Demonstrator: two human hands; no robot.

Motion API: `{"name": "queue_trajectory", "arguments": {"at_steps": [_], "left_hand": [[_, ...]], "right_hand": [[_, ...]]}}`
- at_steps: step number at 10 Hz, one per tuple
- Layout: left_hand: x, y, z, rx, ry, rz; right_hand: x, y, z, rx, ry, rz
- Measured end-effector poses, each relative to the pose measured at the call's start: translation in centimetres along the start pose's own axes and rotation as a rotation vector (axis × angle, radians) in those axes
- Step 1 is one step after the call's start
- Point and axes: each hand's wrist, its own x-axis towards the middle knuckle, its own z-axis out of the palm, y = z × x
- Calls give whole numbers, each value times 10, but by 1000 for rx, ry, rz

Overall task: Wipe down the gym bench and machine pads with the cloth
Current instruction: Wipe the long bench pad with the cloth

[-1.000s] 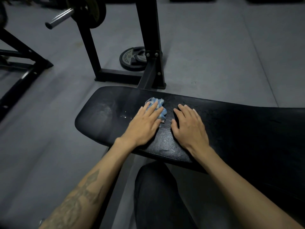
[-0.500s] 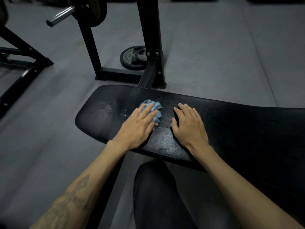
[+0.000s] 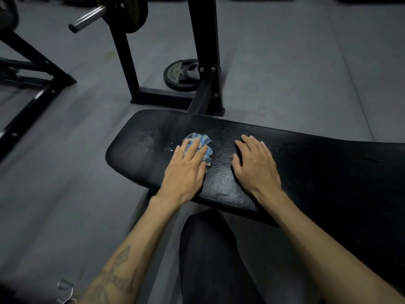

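A black padded gym bench [image 3: 306,154] runs from centre to the right edge. A crumpled blue and white cloth [image 3: 200,142] lies on its left half. My left hand [image 3: 186,170] presses flat on the cloth, fingers spread over it, with the cloth bunched under the fingertips. My right hand [image 3: 256,165] rests flat on the pad just right of the cloth, fingers apart, holding nothing. Pale smudges and a few wet drops [image 3: 149,139] show on the pad left of the cloth.
A black rack frame [image 3: 166,97] stands on the grey floor behind the bench, with a weight plate [image 3: 182,74] lying flat beside it. A barbell end [image 3: 87,18] juts out at top left. Another black frame [image 3: 32,73] sits far left. My dark-trousered knee [image 3: 210,249] is below the bench.
My left hand slid the cloth leftward along the pad. The right hand stayed in place on the bench.
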Motion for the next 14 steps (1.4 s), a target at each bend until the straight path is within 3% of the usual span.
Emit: {"name": "queue_trajectory", "arguments": {"at_steps": [1, 2, 3, 4, 5, 7, 9, 10, 11, 12, 13, 14], "left_hand": [[-12, 19, 7, 5, 17, 20], [-30, 13, 6, 37, 7, 186], [-30, -10, 4, 82, 21, 214], [-25, -7, 7, 40, 65, 33], [-31, 18, 17, 30, 117, 1], [-51, -1, 17, 67, 154, 240], [-50, -9, 18, 13, 266, -27], [-58, 7, 26, -40, 310, 9], [-70, -5, 29, -14, 334, 178], [-70, -31, 26, 18, 385, 136], [-65, -39, 23, -16, 419, -27], [-66, -20, 27, -55, 445, -128]], "right_hand": [[0, 0, 1, -3, -4, -3], [0, 0, 0, -1, -10, -5], [-1, -1, -1, 4, -10, -2], [-1, -1, -1, 9, -10, 0], [-1, -1, -2, 16, -7, 0], [0, -3, -3, 8, -33, 12], [5, -19, 1, 18, -18, 35], [10, -36, 9, 47, -24, -44], [14, -39, 13, 37, -42, -69], [14, -35, 15, 13, -40, -68], [19, -44, 17, -39, -34, -45], [24, -68, 24, -70, -29, 12]]}}
